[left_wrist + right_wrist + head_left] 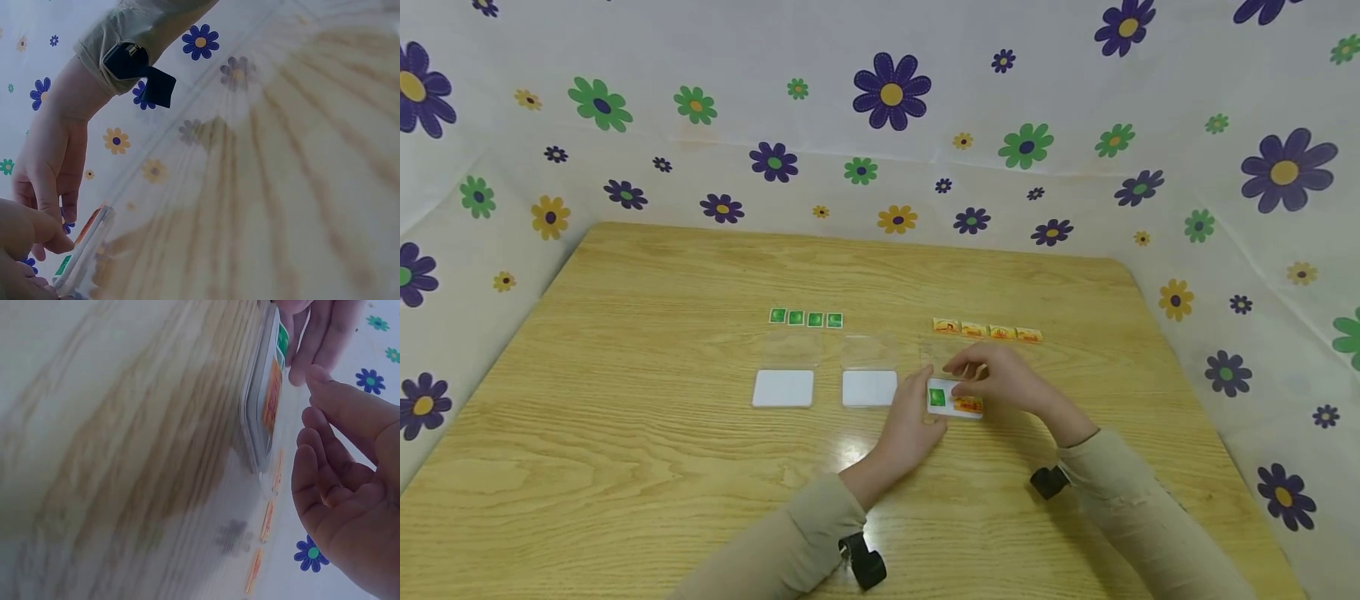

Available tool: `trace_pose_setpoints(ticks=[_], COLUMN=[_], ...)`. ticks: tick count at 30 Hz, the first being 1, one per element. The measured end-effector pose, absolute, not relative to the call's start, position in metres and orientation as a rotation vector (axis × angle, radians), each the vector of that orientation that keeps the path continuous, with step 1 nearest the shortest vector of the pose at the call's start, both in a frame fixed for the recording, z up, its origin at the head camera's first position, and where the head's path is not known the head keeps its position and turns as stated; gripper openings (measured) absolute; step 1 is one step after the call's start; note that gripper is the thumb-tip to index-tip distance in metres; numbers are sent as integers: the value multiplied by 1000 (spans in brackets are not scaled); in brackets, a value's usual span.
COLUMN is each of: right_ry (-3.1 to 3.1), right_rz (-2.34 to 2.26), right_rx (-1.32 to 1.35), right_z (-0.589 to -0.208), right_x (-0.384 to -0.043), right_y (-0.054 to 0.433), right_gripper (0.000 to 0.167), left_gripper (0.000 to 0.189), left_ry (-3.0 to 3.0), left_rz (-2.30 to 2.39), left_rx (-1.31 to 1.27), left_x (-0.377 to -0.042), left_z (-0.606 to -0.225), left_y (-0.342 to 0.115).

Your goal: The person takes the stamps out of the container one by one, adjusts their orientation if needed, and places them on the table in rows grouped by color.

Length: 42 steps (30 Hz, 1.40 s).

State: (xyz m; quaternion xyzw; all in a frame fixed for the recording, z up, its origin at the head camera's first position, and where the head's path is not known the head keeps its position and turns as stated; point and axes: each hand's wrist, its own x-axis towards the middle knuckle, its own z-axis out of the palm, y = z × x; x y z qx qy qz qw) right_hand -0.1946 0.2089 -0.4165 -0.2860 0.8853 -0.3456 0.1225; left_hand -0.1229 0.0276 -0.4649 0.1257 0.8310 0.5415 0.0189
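Note:
My left hand (912,421) grips the left end of a flat white case (946,410), thumb at the near edge and fingers at the far one. On the case's face lie a green square sticker (937,397) and an orange sticker (968,405). Over the case, my right hand (1003,379) has its fingers loosely bent, fingertips close to the stickers. Nothing shows between its finger and thumb. In the right wrist view the case (257,406) appears edge-on, beside the right hand (344,456). The left wrist view shows both hands at the case (84,247).
Two more flat white cases (783,389) lie to the left, with clear flaps (792,350) behind them. Farther back are a row of green square stickers (806,318) and a row of orange stickers (987,330). Flower-patterned cloth (820,125) surrounds the wooden table (625,400).

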Motion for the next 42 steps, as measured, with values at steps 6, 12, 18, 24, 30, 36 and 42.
trace_pose_setpoints(ticks=[6,12,18,24,30,36,42], right_ry=[2562,2566,2569,2569,2559,2563,2579], right_rz=[-971,-925,-864,-864,-873,-864,-855], right_rx=[-831,-901,-877,-847,-849,-872,-861], right_z=[-416,-420,-423,-420,-419,-419,-416], right_x=[-190,-188,-187,-184,-182,-182,-183], right_y=[200,194,191,188,187,187,187], right_gripper=[23,19,20,21,19,16,15], left_gripper=[68,65,64,63,62,61,60], left_ry=[2604,2641,2667,2674,2687,2701,2696], left_rz=[1674,1642,1634,1623,1610,1610,1612], left_rx=[428,454,471,472,482,494,487], left_x=[-123,-124,-123,-123,-122,-121,-121], left_z=[-467,-468,-468,-468,-468,-469,-468], left_y=[25,25,25,26,25,25,25])
